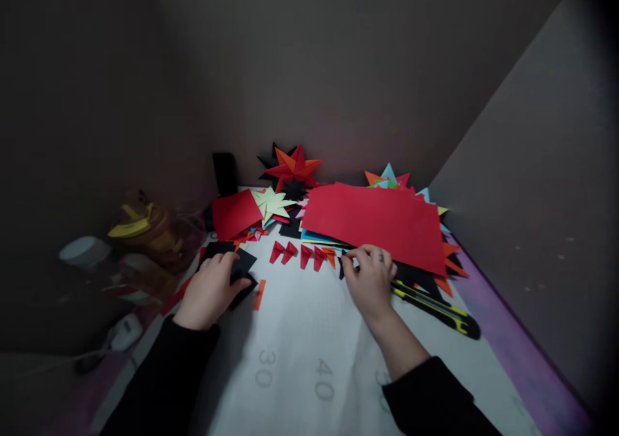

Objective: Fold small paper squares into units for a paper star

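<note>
My left hand (213,287) rests over dark square papers (247,263), thumb and fingers apart. To the right of its thumb lies a small orange paper strip (260,295). With thumb and forefinger, my right hand (370,278) pinches a small black folded paper piece (341,266) on the white mat. It sits at the right end of a row of small folded pieces: red ones (289,253) and an orange one (329,256). A large red sheet (377,220) lies just beyond my right hand, on top of other coloured sheets.
A black and yellow utility knife (438,310) lies right of my right wrist. Folded paper stars (293,167) stand at the back. A red square paper (236,215), a dark phone-like slab (225,173) and a yellow-lidded cup (145,226) are on the left. Walls rise behind and right.
</note>
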Motion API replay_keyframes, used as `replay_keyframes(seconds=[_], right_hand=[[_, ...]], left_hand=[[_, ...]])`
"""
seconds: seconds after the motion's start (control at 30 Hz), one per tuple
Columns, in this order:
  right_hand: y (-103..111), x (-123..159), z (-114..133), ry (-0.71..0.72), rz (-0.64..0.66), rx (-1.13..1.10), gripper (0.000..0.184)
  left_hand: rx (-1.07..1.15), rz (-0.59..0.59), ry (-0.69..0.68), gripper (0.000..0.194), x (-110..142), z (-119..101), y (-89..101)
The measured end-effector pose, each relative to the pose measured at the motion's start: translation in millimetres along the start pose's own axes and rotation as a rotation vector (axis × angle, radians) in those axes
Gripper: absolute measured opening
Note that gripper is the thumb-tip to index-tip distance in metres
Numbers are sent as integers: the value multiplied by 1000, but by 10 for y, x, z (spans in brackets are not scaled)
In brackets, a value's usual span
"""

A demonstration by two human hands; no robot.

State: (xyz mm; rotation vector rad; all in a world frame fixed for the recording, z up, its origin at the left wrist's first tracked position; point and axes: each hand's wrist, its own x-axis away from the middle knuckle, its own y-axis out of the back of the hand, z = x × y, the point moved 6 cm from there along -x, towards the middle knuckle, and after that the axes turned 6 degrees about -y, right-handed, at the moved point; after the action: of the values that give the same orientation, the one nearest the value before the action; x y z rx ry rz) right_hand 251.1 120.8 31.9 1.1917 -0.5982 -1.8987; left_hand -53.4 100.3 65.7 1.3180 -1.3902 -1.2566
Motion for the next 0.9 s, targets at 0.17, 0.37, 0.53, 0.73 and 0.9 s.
replay_keyframes(seconds=[0.17, 0.37, 0.53, 0.73, 0.9], right_hand=[[2, 27, 56, 91, -2, -90, 10], [43, 97, 167, 223, 11, -343, 11], [-36, 304, 393, 307, 260, -715, 18], [-21, 376, 479, 380, 381, -850, 41], [5, 278, 391, 289, 332, -894, 27]], left_hand=[[101, 120, 155, 51, 88, 325, -229], [269, -140, 145, 26, 241, 258, 173], [873, -102, 203, 32, 208, -253, 92], [1282, 43, 168, 31, 26, -846, -355], [1410, 118, 211, 43, 118, -825, -623]])
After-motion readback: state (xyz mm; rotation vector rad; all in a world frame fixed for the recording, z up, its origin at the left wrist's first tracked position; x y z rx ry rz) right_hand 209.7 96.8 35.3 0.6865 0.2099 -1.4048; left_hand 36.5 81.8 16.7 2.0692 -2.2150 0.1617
